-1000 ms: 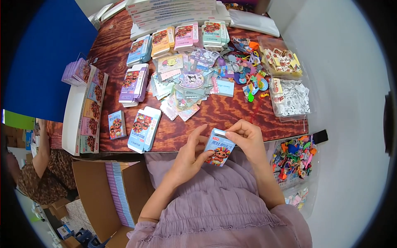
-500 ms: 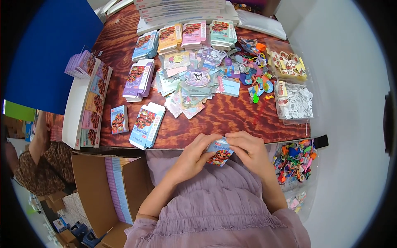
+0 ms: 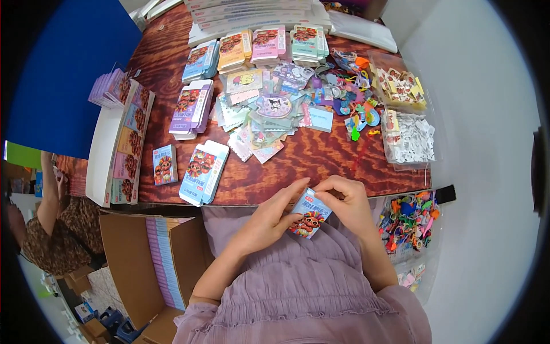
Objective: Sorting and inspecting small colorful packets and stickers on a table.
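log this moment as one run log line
left hand: grips small blue box | right hand: pinches its top edge | box: over lap, near wooden table edge

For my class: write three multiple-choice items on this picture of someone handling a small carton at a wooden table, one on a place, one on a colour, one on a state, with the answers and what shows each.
1. Where is the open cardboard box?
A. on the table
B. on the floor at the person's left
C. on the lap

2. What colour is the small carton in the hands?
A. mainly light blue
B. black
C. plain white

3. How is the carton held?
A. by one hand only
B. between both hands
C. lying untouched on the table

Answers:
1 B, it stands below the wooden table edge, left of the lap.
2 A, its faces are light blue with a cartoon print.
3 B, the left hand and right hand both grip it over the lap.
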`<action>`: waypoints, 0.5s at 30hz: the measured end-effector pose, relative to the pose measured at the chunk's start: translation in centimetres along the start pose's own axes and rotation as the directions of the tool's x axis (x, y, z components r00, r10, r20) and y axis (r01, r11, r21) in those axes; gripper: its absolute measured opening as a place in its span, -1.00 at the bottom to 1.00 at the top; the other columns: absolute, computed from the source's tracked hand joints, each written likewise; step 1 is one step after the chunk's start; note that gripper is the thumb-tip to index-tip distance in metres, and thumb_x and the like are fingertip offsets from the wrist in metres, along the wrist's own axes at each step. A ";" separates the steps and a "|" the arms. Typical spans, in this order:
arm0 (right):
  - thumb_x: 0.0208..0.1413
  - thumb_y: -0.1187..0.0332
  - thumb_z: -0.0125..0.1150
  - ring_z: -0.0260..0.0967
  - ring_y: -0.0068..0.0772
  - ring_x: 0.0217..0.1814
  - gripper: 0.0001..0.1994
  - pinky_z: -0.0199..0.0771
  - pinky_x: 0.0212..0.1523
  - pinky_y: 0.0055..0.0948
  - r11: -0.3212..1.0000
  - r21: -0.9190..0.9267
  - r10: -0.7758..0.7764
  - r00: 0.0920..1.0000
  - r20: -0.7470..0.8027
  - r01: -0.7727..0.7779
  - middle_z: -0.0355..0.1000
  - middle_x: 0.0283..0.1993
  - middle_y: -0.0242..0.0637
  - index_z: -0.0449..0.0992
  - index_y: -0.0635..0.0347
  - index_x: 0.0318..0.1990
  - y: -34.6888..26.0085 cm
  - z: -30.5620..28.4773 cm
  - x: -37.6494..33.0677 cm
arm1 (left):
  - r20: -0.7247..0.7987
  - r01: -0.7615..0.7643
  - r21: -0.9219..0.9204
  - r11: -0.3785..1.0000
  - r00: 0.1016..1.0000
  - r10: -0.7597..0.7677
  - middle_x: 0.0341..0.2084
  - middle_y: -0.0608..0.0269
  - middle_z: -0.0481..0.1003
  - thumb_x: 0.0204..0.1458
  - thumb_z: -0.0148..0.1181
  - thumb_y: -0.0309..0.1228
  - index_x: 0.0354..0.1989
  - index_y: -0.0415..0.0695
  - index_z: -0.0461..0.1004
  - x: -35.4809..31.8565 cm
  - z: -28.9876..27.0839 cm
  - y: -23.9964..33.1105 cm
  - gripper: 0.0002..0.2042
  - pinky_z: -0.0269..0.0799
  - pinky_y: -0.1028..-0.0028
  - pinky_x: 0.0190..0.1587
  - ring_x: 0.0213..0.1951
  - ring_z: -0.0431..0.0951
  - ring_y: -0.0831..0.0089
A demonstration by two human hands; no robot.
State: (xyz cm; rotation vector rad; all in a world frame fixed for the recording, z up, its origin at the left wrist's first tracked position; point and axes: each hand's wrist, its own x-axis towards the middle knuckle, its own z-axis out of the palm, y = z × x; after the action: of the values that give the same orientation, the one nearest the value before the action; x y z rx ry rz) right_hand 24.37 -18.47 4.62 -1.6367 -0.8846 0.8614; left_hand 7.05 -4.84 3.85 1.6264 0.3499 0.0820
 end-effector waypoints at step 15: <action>0.10 0.61 0.23 0.57 -0.30 -0.15 -0.83 0.53 -0.14 -0.45 0.954 -0.211 -0.249 0.952 -0.178 0.210 0.56 -0.09 -0.11 0.61 0.36 -0.14 1.8 3.1 -1.0 | -0.185 -0.113 0.195 0.974 0.971 0.149 0.05 0.02 0.38 0.11 0.16 -0.60 0.31 -0.10 0.26 -0.2 0.5 -1.0 -0.46 0.44 0.27 0.04 0.07 0.45 0.06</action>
State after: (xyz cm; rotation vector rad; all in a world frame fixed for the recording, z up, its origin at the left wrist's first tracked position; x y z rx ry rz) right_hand 21.45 -18.29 2.31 -1.7081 -1.0140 0.4494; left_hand 6.86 -5.34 2.84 1.8284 0.4119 0.3234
